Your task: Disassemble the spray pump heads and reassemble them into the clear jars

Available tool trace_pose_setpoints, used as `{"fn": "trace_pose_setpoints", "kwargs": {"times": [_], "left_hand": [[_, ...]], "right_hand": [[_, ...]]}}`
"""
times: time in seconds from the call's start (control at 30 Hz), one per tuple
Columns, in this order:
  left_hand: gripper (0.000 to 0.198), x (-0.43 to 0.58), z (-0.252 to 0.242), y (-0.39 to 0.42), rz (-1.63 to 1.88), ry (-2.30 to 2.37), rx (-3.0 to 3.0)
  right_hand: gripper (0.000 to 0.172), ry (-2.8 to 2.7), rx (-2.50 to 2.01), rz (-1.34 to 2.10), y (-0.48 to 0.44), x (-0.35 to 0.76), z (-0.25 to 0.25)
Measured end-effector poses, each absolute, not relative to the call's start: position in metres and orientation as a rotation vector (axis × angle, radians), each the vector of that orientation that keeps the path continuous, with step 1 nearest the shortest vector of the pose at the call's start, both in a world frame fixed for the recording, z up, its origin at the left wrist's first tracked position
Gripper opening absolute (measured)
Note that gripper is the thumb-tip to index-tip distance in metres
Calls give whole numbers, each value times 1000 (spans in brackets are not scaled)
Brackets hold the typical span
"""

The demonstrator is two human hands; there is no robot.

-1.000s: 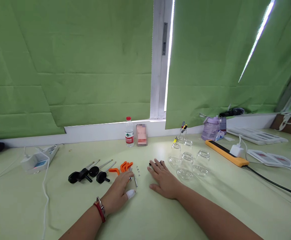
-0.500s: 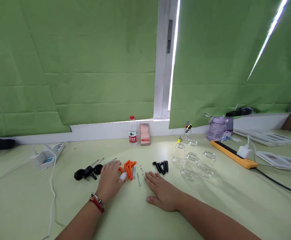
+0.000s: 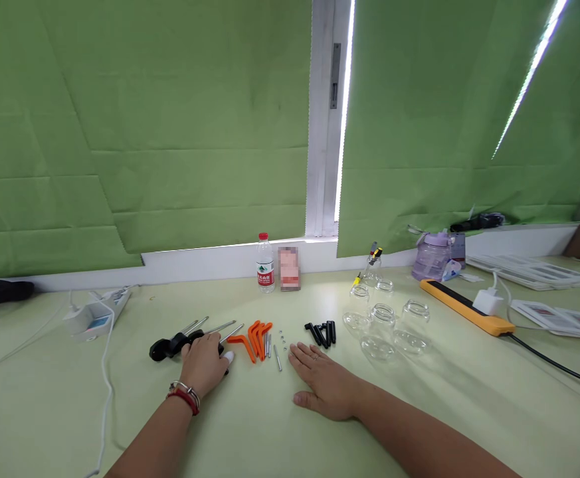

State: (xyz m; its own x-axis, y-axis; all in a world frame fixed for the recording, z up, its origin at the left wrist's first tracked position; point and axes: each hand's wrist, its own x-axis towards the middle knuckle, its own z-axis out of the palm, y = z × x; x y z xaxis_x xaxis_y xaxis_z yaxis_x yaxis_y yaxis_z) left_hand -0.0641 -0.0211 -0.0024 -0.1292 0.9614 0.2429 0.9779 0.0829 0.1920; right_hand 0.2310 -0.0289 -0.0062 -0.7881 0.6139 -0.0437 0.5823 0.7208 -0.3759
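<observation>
My left hand (image 3: 204, 364), with a white wrap on the thumb, is curled over a black-headed metal rod (image 3: 234, 332) on the table. Black shows beside the thumb, but the fingertips are partly hidden. Left of it lie more black round-headed pieces (image 3: 159, 350) with metal rods. Several orange bent pieces (image 3: 258, 340) lie just to the right, beside metal bolts (image 3: 277, 358) and tiny nuts (image 3: 284, 338). Palm down, my right hand (image 3: 325, 384) rests flat with fingers extended, holding nothing. Short black tubular pieces (image 3: 322, 332) lie beyond its fingertips.
Clear glass jars (image 3: 382, 328) stand at right, near an orange power strip (image 3: 464, 309) with a white plug. A water bottle (image 3: 265, 265) and a pink box-like item (image 3: 289, 269) stand at the back. A white cable (image 3: 104, 372) runs along the left.
My left hand has moved left, off the orange pieces and onto the black-headed rods. An orange piece it covered now shows fully. My right hand stays in place.
</observation>
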Motion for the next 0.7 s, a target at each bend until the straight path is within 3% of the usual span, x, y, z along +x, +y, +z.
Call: {"fn": "trace_pose_setpoints", "kwargs": {"times": [0.33,0.7], "left_hand": [[17,-68,-2,-20,-491,-2259,-2007],[26,-55,5,-21,-920,-2142,-2045]], "right_hand": [[78,-2844,-987,584,-28,232,-6],[80,-2814,-979,633,-26,233,-8]]}}
